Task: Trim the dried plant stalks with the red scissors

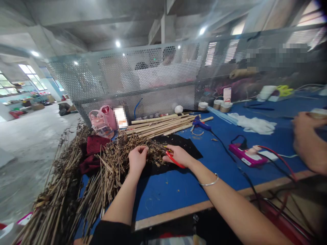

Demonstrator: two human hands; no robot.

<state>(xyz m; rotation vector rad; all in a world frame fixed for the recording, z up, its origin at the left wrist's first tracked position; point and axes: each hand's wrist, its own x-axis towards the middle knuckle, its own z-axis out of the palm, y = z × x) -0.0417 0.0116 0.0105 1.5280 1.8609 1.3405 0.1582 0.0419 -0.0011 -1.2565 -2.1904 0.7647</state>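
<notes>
Far-left stalks (53,190): running along bench's (158,200) left edge; can't tell what's carrying them.
Dried stalks (112,170): lying on bench's left end, leafy tops pointing toward back edge, bare stems running toward front left corner. Probably handling light, stiff, brittle; tops likely shedding. Bare stems looking like the better hold.
Left hand (138,158): resting just right of the stalks, fingers pinching together; can't tell if anything's sitting between them.
Red-handled scissors (175,160): sitting between the hands, blades pointing left toward left fingers, above black cloth (187,146). Probably handling light, rigid, sharp; handle loops offering the safe hold.
Right hand (178,156): fingers grasping the scissors by the handles; stalk tops lying left of them.
Glue gun (201,124): lying right of the cloth, nearer back edge.
</notes>
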